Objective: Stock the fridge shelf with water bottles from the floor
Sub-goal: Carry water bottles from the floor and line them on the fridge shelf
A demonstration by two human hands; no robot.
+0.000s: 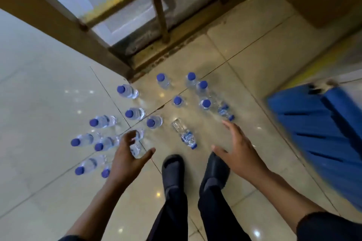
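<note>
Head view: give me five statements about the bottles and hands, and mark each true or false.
1. Most water bottles stand upright on the tiled floor. True.
2. Every bottle has a red cap. False: the caps are blue, as on this upright bottle.
3. The right hand holds a bottle. False: it is open and empty.
4. One bottle lies on its side ahead of the shoes. True.
5. The left hand is spread open above the bottles. True.

both arms reached down, left hand [128, 155] fingers curled half-open, right hand [240, 149] spread flat, palm inward.
</note>
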